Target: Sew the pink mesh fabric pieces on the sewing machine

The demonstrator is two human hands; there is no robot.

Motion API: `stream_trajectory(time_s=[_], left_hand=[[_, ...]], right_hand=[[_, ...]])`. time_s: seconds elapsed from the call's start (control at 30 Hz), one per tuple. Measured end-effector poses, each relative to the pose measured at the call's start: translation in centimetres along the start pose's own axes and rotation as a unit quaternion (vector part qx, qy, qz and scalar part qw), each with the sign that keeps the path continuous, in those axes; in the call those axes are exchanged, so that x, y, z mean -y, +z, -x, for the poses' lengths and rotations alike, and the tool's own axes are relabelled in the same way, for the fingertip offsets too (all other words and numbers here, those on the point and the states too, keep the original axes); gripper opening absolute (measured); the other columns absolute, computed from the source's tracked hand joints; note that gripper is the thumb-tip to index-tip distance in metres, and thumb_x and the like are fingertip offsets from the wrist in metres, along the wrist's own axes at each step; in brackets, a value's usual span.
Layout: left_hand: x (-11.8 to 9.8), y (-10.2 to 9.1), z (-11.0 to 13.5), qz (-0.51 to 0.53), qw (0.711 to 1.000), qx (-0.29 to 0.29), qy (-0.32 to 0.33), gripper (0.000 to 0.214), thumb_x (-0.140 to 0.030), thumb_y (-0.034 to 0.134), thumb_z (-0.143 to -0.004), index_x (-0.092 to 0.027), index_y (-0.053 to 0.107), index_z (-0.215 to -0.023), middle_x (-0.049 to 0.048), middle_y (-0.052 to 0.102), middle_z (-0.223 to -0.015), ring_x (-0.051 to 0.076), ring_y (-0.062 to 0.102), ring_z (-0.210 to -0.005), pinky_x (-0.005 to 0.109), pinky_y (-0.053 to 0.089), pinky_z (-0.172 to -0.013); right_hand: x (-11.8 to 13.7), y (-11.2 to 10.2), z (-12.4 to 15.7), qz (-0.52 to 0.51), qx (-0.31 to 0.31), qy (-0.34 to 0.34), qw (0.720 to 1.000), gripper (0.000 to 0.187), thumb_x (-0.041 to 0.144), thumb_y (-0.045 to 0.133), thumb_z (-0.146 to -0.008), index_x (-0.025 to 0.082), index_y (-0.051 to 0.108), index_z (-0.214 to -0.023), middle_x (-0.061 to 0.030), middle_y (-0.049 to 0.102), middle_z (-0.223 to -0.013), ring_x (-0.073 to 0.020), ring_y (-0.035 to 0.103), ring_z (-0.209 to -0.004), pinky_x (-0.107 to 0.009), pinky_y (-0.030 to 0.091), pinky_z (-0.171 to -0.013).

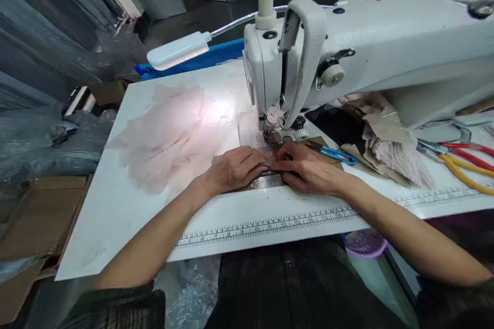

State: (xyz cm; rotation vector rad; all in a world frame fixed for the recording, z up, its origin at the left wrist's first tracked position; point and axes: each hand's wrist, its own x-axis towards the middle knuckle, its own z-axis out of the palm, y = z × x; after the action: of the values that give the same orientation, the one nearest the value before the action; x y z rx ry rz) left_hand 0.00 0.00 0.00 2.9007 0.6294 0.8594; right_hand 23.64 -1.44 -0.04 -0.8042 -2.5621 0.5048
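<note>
Both hands meet in front of the needle of a white sewing machine (pixel 266 69). My left hand (pixel 241 168) has its fingers drawn together, pressing sheer pink fabric (pixel 170 139) whose spread-out layers lie to its left. Close to the presser foot (pixel 272 137), my right hand (pixel 303 168) pinches the fabric edge between bent fingers. Its fingertips partly hide the cloth. Below the fingertips shows the shiny metal plate (pixel 266 181). Blue-handled thread snips (pixel 337 154) lie just behind my right hand.
A lit lamp (pixel 179 51) hangs over the fabric. Fabric scraps (pixel 389 139) and scissors with red and yellow handles (pixel 463 159) lie at right. A printed ruler (pixel 270 227) runs along the table's front edge. Cardboard boxes (pixel 54 205) stand at left; a purple basket (pixel 365 243) is below.
</note>
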Motion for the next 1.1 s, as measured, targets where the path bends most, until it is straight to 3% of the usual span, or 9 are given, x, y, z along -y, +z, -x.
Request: stream_trajectory(time_s=[0.17,0.3,0.43,0.63,0.8,0.97,1.1], left_hand=[[-0.1,0.0,-0.3,-0.003,1.000,0.008,0.018,0.008,-0.020,0.059,-0.090,-0.014,0.063,-0.094,0.0081,0.071,-0.093,0.016,0.068,-0.084,0.033,0.060,-0.075],[-0.4,0.1,-0.2,0.000,0.996,-0.080,-0.036,0.005,-0.011,0.060,-0.088,-0.013,0.063,-0.092,0.0078,0.071,-0.091,0.014,0.069,-0.083,0.027,0.061,-0.072],[-0.7,-0.1,-0.4,-0.020,0.987,-0.139,-0.081,0.009,-0.008,0.060,-0.087,-0.012,0.063,-0.094,0.0083,0.070,-0.090,0.013,0.068,-0.082,0.024,0.061,-0.070],[-0.8,0.2,-0.6,-0.029,0.990,-0.128,-0.049,0.003,-0.010,0.062,-0.085,-0.012,0.063,-0.085,0.0101,0.071,-0.093,0.016,0.068,-0.084,0.028,0.061,-0.070],[-0.6,0.1,-0.4,0.060,0.984,-0.115,-0.119,0.005,-0.013,0.062,-0.086,-0.013,0.066,-0.085,0.0070,0.072,-0.087,0.013,0.068,-0.076,0.022,0.057,-0.062],[0.1,-0.7,-0.6,0.090,0.950,-0.182,-0.236,0.013,-0.020,0.060,-0.090,-0.013,0.067,-0.083,0.0044,0.072,-0.079,0.011,0.067,-0.068,0.022,0.055,-0.062],[-0.2,-0.6,-0.8,0.083,0.958,-0.172,-0.215,0.013,-0.021,0.060,-0.091,-0.014,0.068,-0.084,0.0044,0.073,-0.082,0.012,0.069,-0.072,0.023,0.057,-0.066]], right_hand=[[-0.4,-0.3,0.5,-0.053,-0.027,0.015,0.998,0.038,0.012,0.049,-0.084,0.024,0.071,-0.114,-0.0084,0.058,-0.104,-0.0226,0.058,-0.094,-0.040,0.050,-0.088],[-0.7,-0.3,0.7,-0.046,-0.066,0.047,0.996,0.037,0.011,0.047,-0.086,0.018,0.069,-0.116,-0.0093,0.058,-0.106,-0.0208,0.059,-0.094,-0.036,0.050,-0.089],[-1.0,0.2,0.7,0.021,-0.052,0.038,0.998,0.045,0.012,0.047,-0.087,0.017,0.060,-0.130,-0.0128,0.055,-0.106,-0.0242,0.056,-0.093,-0.041,0.050,-0.086],[-0.8,0.6,0.5,0.074,-0.017,0.004,0.997,0.045,0.013,0.048,-0.088,0.018,0.059,-0.131,-0.0136,0.052,-0.101,-0.0268,0.049,-0.091,-0.043,0.045,-0.081],[-0.2,0.5,0.2,0.083,-0.017,0.005,0.996,0.045,0.013,0.048,-0.087,0.019,0.059,-0.130,-0.0132,0.052,-0.102,-0.0275,0.047,-0.094,-0.043,0.043,-0.081],[-0.1,0.4,0.3,0.068,-0.011,0.009,0.998,0.041,0.014,0.049,-0.087,0.020,0.063,-0.126,-0.0128,0.051,-0.104,-0.0272,0.047,-0.096,-0.043,0.043,-0.082],[-0.2,0.4,0.4,0.069,-0.011,0.006,0.998,0.043,0.013,0.049,-0.087,0.020,0.062,-0.127,-0.0126,0.051,-0.102,-0.0277,0.047,-0.095,-0.044,0.043,-0.082]])
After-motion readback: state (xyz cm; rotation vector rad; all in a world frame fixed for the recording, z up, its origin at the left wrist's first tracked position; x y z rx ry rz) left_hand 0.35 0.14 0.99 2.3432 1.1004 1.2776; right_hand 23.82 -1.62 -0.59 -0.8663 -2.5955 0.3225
